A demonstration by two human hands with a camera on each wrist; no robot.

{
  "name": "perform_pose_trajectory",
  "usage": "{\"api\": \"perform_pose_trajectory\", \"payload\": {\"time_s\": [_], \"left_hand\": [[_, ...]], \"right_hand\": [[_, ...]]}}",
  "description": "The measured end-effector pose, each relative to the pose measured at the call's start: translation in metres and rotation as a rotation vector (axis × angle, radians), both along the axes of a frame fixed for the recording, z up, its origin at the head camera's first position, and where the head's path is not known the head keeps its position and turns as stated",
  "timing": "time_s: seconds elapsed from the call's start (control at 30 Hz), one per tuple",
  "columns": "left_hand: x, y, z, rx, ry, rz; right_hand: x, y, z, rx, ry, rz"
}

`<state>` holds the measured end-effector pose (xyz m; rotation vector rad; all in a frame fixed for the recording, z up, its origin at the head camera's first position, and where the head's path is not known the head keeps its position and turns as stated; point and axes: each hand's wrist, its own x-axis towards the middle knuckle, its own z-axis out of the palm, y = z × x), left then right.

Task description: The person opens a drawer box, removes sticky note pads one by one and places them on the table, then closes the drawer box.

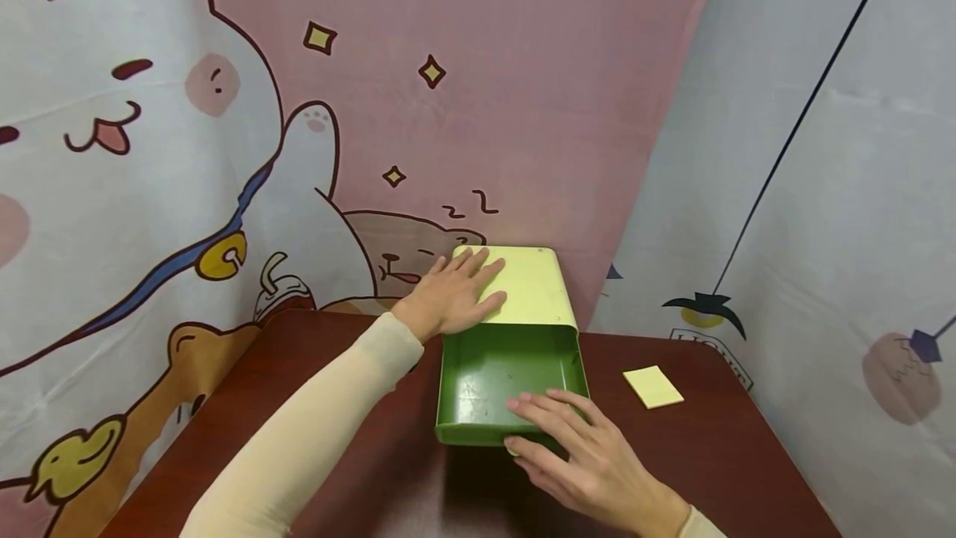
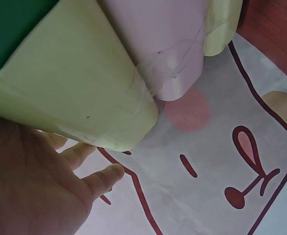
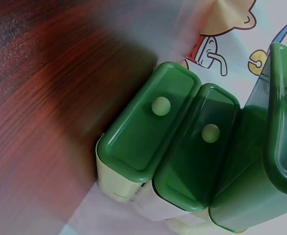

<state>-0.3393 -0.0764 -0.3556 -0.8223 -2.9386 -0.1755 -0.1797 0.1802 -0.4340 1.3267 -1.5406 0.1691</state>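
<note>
A small cabinet of stacked tiers stands on the table, its pale yellow top (image 1: 534, 285) facing me. My left hand (image 1: 451, 293) rests on that top at its left side, fingers spread. The green top drawer (image 1: 515, 372) is pulled well out, and its inner floor shows. At the drawer's front edge, the thumb and index finger of my right hand (image 1: 578, 455) pinch the small round knob, mostly hidden by them; the other fingers extend over the rim. Below, in the right wrist view, two more green drawers sit closed, with pale round knobs, a middle knob (image 3: 210, 133) and a lower knob (image 3: 161, 105).
A yellow pad of sticky notes (image 1: 653, 387) lies on the dark red-brown table (image 1: 717, 438), right of the cabinet. Behind the table hangs a pink and white cloth (image 1: 523, 106) with cartoon animals. Clear tape (image 2: 167, 73) runs along the cabinet's side.
</note>
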Motion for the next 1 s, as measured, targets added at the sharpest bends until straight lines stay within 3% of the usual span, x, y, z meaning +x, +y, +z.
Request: {"api": "perform_pose_trajectory", "payload": {"time_s": [1.0], "left_hand": [[0.0004,-0.0005,-0.0004,0.02,-0.012,-0.006]], "right_hand": [[-0.0011,-0.0019,-0.0013,0.0,0.04,0.016]]}}
